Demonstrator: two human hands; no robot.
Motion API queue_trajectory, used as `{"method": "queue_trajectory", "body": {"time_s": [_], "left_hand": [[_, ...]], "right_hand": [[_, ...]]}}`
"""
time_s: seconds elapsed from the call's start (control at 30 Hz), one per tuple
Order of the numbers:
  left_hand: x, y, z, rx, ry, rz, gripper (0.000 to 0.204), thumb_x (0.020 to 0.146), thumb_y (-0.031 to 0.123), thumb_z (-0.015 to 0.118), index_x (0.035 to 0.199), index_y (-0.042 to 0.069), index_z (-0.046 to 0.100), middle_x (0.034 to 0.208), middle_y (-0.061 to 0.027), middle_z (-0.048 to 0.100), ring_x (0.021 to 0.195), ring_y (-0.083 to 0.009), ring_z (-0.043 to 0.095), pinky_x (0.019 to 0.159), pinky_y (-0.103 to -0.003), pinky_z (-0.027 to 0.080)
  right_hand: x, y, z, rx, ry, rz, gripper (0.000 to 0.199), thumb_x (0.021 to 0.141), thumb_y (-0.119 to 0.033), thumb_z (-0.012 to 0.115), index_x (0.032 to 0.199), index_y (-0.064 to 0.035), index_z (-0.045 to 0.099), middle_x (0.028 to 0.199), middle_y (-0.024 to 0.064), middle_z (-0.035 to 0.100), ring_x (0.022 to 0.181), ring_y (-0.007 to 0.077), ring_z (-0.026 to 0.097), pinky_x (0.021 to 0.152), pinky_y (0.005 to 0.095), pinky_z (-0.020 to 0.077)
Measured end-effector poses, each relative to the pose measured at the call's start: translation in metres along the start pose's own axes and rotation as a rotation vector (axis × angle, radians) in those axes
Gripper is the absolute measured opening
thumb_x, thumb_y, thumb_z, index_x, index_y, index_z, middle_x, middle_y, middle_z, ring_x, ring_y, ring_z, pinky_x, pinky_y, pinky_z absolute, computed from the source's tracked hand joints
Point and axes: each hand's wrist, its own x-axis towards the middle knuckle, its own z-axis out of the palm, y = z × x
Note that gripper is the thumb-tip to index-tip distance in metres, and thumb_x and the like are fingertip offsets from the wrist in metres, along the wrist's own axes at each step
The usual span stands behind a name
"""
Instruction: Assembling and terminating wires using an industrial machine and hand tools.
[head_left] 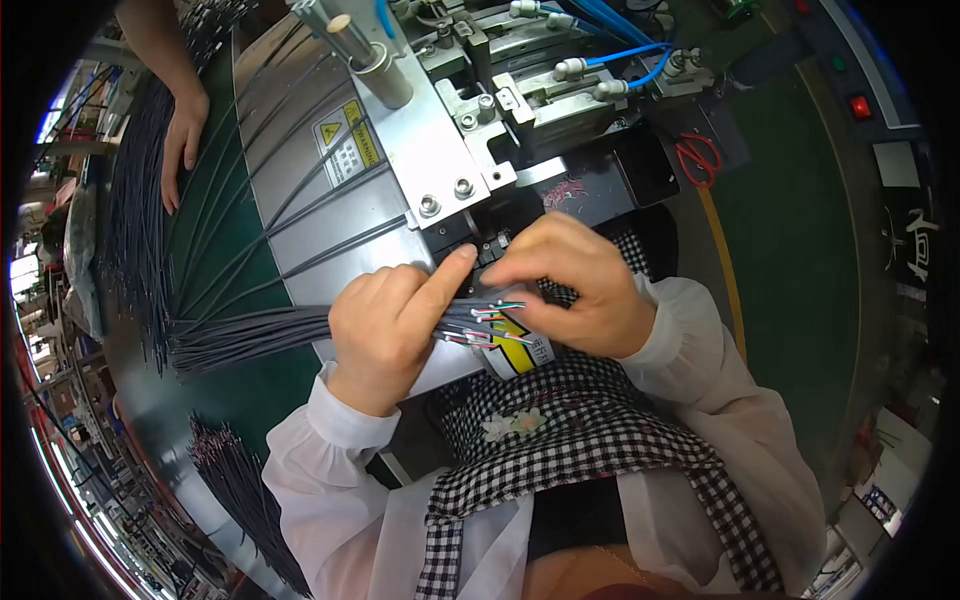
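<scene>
My left hand (385, 325) is closed around a bundle of dark grey cables (265, 335), its index finger stretched toward the machine. Out of the fist, on the right, come the cables' stripped ends (480, 335), showing thin red, white, green and black wires. My right hand (585, 290) is beside these ends, with its index finger and thumb apart and the other fingers curled. The thumb tip is close to the uppermost wire ends; whether it touches them I cannot tell. Just beyond both hands stands a metal machine (430, 160) with bolted plates.
Several single cables (345, 240) run across the metal worktop (290, 170). More cables lie in a pile (140, 220) at the left, near another person's hand (185, 140), and in a bundle (235, 475) at lower left. Red-handled scissors (698, 160) and blue air hoses (640, 60) are at the right.
</scene>
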Motion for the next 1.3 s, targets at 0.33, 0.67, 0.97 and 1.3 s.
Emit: {"method": "queue_trajectory", "body": {"time_s": [0.33,0.67,0.97,1.3], "left_hand": [[0.009,0.018,0.002,-0.166,0.042,-0.054,0.026,0.076,0.006,0.073,0.101,0.004,0.065,0.066,-0.0065,0.054,0.055,-0.0235,0.054,0.052,-0.034,0.042],[0.013,0.021,0.004,-0.204,0.030,-0.127,0.018,0.078,0.005,0.073,0.091,0.004,0.062,0.069,-0.0084,0.060,0.057,-0.0250,0.058,0.053,-0.034,0.043],[0.014,0.025,0.002,-0.273,0.006,-0.220,0.011,0.079,0.005,0.071,0.084,0.005,0.061,0.066,-0.0080,0.059,0.055,-0.0261,0.057,0.052,-0.034,0.043],[0.015,0.023,-0.006,-0.486,-0.083,-0.351,0.020,0.067,-0.001,0.070,0.083,0.005,0.061,0.071,-0.0092,0.061,0.060,-0.0268,0.059,0.054,-0.033,0.045]], "right_hand": [[-0.003,-0.005,-0.003,0.431,-0.016,0.496,0.013,0.083,0.003,0.065,0.095,-0.0002,0.065,0.091,0.0050,0.061,0.078,0.0073,0.056,0.068,0.0215,0.0454],[-0.007,0.003,0.009,0.607,0.160,0.585,0.010,0.084,-0.004,0.066,0.093,-0.0010,0.066,0.075,-0.0042,0.059,0.065,0.0006,0.047,0.059,0.0169,0.0399],[-0.008,0.002,0.006,0.521,0.132,0.497,0.008,0.083,-0.001,0.063,0.091,0.0002,0.064,0.082,0.0007,0.061,0.070,0.0043,0.052,0.062,0.0192,0.0423],[0.001,0.001,-0.008,0.311,-0.014,0.267,0.008,0.081,0.001,0.063,0.090,0.0004,0.063,0.087,0.0055,0.061,0.074,0.0095,0.054,0.065,0.0231,0.0439]]}}
